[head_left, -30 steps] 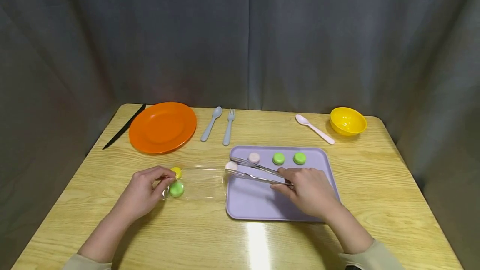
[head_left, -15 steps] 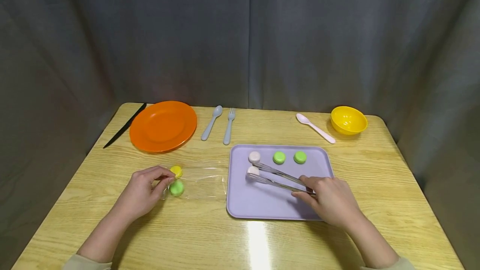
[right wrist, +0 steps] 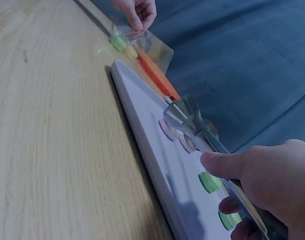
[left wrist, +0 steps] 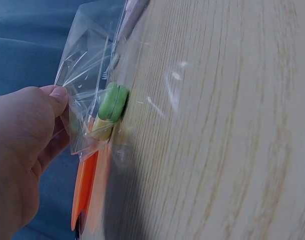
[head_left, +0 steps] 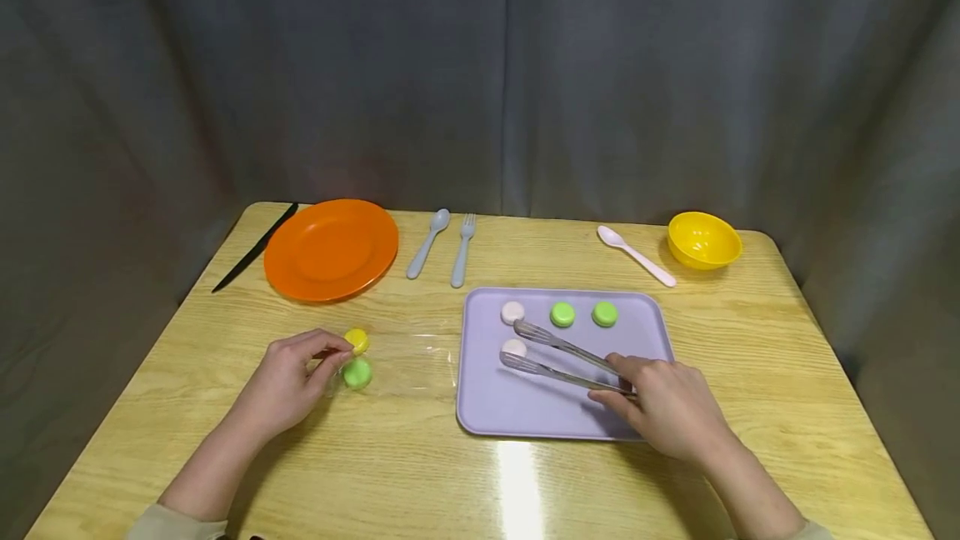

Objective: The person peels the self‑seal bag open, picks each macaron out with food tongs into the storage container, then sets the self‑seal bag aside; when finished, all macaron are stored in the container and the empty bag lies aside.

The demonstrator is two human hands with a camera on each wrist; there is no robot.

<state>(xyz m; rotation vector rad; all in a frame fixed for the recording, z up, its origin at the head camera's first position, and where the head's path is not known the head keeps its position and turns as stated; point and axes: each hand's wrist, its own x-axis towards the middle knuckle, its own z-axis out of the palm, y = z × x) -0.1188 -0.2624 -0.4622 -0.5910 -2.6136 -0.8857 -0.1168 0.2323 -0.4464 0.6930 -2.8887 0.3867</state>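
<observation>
My left hand (head_left: 288,382) pinches the edge of a clear plastic bag (left wrist: 87,55) lying on the table. In the bag are a yellow macaron (head_left: 357,341) and a green macaron (head_left: 357,372), side by side. My right hand (head_left: 667,407) grips metal tongs (head_left: 570,357) over the lilac tray (head_left: 540,415). The tongs' tips stand spread on either side of a pale pink macaron (head_left: 513,348); whether they touch it I cannot tell. Behind it on the tray sit another pale pink macaron (head_left: 512,312) and two green macarons, a left one (head_left: 562,314) and a right one (head_left: 605,313).
Along the back of the table lie a black knife (head_left: 255,248), an orange plate (head_left: 330,250), a grey spoon (head_left: 428,244), a grey fork (head_left: 463,250), a pink spoon (head_left: 636,256) and a yellow bowl (head_left: 703,240). Dark curtains (head_left: 375,90) hang behind and beside the table.
My right hand has moved right with the tongs, bringing the pale pink macaron from the tray's left edge farther in. The tongs' tips are now slightly wider apart. My left hand stays in place.
</observation>
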